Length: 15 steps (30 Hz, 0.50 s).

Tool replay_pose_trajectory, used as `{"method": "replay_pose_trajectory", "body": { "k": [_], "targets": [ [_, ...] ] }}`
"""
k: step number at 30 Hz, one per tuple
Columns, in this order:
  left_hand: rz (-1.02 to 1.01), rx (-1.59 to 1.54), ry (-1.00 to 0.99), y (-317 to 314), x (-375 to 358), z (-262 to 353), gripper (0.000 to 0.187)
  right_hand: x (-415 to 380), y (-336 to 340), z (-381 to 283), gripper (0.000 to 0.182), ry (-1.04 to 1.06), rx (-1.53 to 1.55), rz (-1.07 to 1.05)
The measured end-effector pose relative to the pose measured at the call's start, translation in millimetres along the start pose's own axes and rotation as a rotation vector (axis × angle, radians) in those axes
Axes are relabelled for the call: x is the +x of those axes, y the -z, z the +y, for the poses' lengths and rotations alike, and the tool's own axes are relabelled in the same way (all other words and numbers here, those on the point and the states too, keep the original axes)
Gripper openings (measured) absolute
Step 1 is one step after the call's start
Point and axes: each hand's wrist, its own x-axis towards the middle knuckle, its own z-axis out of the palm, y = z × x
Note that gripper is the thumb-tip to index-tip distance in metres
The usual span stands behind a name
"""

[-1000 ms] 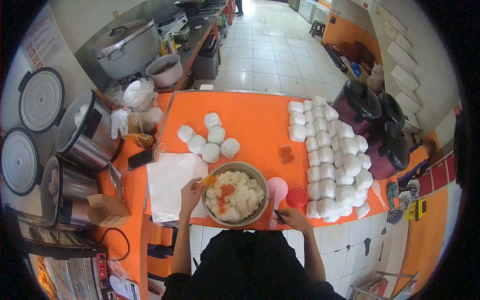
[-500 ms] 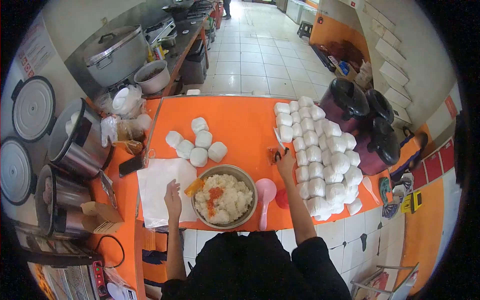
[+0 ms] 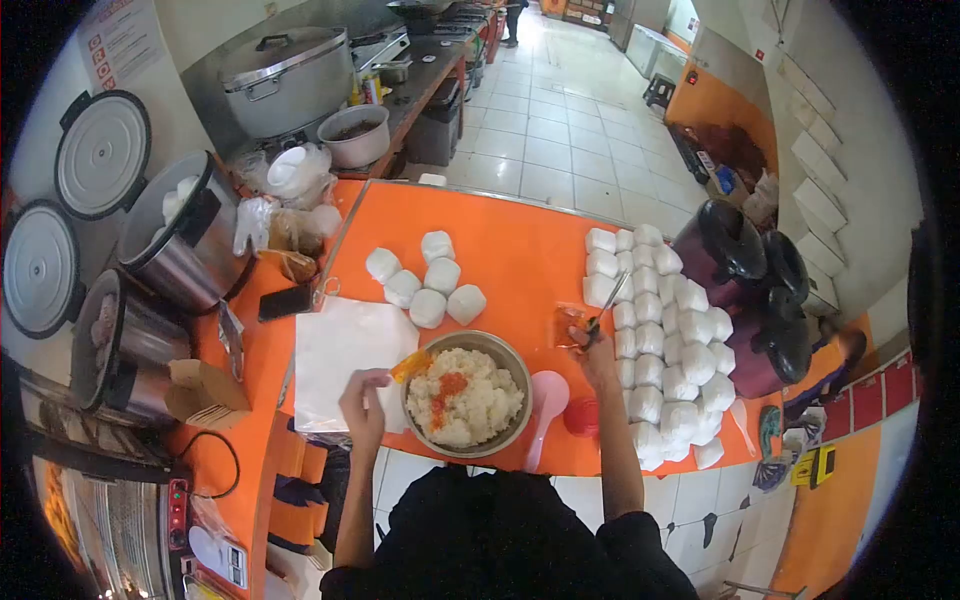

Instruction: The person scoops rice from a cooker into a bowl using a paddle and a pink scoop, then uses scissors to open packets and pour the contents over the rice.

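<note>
My right hand [image 3: 598, 362] is closed around the dark handles of scissors [image 3: 608, 300], their blades slanting up and to the right. Just left of the blades lies a small clear packet with orange-red contents [image 3: 566, 326]. My left hand [image 3: 366, 402] is open beside the metal bowl [image 3: 522, 425], fingertips close to an orange packet [image 3: 411, 366] at the bowl's left rim. White rice [image 3: 480, 395] fills the bowl, with a streak of red-orange topping [image 3: 450, 385] on it. A pink paddle [image 3: 547, 400] rests right of the bowl, near a red round object [image 3: 581, 417].
Many white wrapped bundles [image 3: 672, 350] are stacked at the right; several more [image 3: 428, 308] lie behind the bowl. White sheets [image 3: 345, 350] and a phone [image 3: 286, 303] are at the left. Large cookers [image 3: 190, 250] stand farther left, dark red ones [image 3: 715, 245] at the right.
The scissors have been lifted from the table and swung from pointing up-left to up-right. My left hand has moved toward the orange packet at the bowl. The view has shifted.
</note>
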Motion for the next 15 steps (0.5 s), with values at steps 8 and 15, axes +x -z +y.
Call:
{"method": "replay_pose_trajectory", "body": {
  "k": [8, 15],
  "targets": [
    [-0.502, -0.623, 0.376, -95, 20, 66, 0.027, -75, -69, -57, 0.029, -0.04, -0.269, -0.486],
    [-0.6, -0.535, 0.526, -83, 6, 69, 0.022, -84, -70, -61, 0.026, -0.123, -0.269, -0.408]
  ]
}}
